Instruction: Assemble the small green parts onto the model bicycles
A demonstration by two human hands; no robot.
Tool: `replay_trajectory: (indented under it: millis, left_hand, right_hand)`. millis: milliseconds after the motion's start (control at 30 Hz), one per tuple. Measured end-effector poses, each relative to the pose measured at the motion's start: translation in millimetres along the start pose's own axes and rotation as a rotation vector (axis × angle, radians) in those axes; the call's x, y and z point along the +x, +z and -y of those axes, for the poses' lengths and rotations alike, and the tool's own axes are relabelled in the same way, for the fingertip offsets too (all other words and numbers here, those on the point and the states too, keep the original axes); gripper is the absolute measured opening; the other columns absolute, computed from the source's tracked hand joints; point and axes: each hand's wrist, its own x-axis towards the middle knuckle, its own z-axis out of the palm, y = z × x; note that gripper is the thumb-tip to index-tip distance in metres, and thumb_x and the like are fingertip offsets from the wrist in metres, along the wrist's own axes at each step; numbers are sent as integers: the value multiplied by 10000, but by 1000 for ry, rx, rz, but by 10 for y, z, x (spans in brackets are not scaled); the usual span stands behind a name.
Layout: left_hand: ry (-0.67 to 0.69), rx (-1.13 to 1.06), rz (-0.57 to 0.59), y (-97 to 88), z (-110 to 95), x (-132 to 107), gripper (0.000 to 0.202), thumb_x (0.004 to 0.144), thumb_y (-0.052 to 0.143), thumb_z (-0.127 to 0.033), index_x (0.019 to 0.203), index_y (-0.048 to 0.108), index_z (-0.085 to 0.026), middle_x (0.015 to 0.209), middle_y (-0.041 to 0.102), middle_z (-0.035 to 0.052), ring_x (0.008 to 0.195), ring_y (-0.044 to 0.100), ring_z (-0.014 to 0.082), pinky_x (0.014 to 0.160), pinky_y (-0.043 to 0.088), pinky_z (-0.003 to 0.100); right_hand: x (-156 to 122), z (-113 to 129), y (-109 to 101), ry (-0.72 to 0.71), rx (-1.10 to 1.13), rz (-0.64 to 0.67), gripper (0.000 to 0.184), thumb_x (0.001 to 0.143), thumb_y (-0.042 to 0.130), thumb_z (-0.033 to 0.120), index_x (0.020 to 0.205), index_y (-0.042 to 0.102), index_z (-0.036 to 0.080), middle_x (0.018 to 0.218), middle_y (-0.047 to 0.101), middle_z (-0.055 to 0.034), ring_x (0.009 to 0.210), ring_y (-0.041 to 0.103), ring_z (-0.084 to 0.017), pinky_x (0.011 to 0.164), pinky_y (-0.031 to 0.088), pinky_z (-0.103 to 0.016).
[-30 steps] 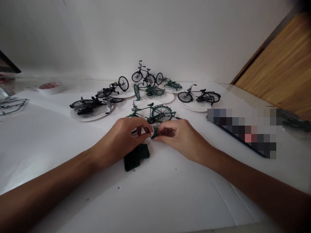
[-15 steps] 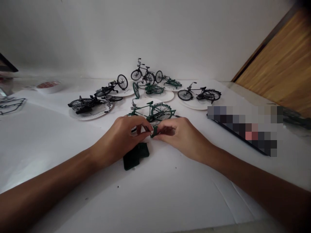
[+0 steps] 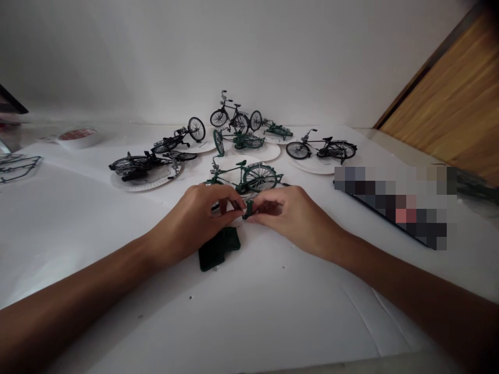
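Note:
My left hand (image 3: 202, 215) and my right hand (image 3: 286, 215) meet in the middle, fingertips almost touching. Between them is a small dark green part (image 3: 250, 208), pinched by my right thumb and fingers. My left fingers close on its other side in a pinch; what exactly they grip is too small to tell. Just behind stands a green model bicycle (image 3: 249, 176), its front wheel partly hidden by my left hand. Below my left wrist a dark green flat tray-like piece (image 3: 218, 249) lies on the white table (image 3: 241, 322).
Several black and green model bicycles lie or stand on paper plates (image 3: 146, 185) towards the wall. A black model bicycle (image 3: 322, 149) stands at the right. Farther right lies a dark flat object (image 3: 393, 218), blurred out. A white bowl (image 3: 80, 140) sits at back left.
Both hands hold nearly the same pose around the small green part, which has turned slightly. The whole view has shifted very little.

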Motion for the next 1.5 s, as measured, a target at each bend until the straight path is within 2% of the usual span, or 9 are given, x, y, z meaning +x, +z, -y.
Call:
replay_trajectory:
  millis: [200,333,433,533,733,867,1100,1500]
  left_hand:
    - [54,2,-16,50,24,3,84,846,651,-230,910,705,-235,815,690,-15,738,618,151,637,456,235]
    - [57,-24,-46,70,19,2,306,832,679,-206,1130,635,-260,864,698,-33,798,626,149,686,467,239]
    - [84,-16,-67,68,12,-6,369,839,684,-212,1194,596,-265,889,693,-37,822,623,142,697,464,232]
    - [126,-22,-95,52,7,-12,312,861,663,-200,1161,610,-267,883,684,-41,812,621,126,662,452,206]
    - [140,5,-70,37,5,-5,141,850,668,-160,958,664,-251,835,676,-61,752,602,95,646,429,188]
    - [147,32,-64,37,-4,-4,127,858,653,-172,962,660,-246,810,659,-59,726,589,99,658,431,205]
    - [84,-96,-64,48,37,12,162,852,646,-144,986,667,-233,902,702,-33,841,639,129,721,481,214]
    - [-5,-189,0,75,12,19,180,828,647,-137,980,662,-233,964,704,-29,858,632,136,739,487,236]
  right_hand:
    - [1,15,-13,-1,9,28,26,783,736,176,763,728,189,726,702,15,695,636,-142,632,468,-265]
    - [4,-10,-14,-12,-29,39,26,809,712,178,823,732,184,839,713,-5,764,648,-156,665,476,-278]
    - [12,-31,-15,-41,-54,47,36,819,709,179,845,734,177,956,707,-31,829,644,-167,711,482,-294]
    - [13,-40,-18,-71,-74,54,30,831,698,162,828,724,175,924,692,-22,824,634,-158,715,472,-293]
    - [4,-11,-24,-63,-119,52,53,821,719,162,771,704,164,791,642,11,746,604,-134,661,441,-275]
    - [8,5,-28,-73,-135,61,64,833,711,181,772,697,167,784,650,19,733,597,-126,643,431,-271]
    - [4,-6,-20,-85,-151,27,161,822,712,181,686,627,172,714,616,46,662,564,-100,601,414,-252]
    - [17,25,-18,-50,-157,62,78,832,685,157,754,683,169,757,609,26,696,557,-118,629,408,-269]
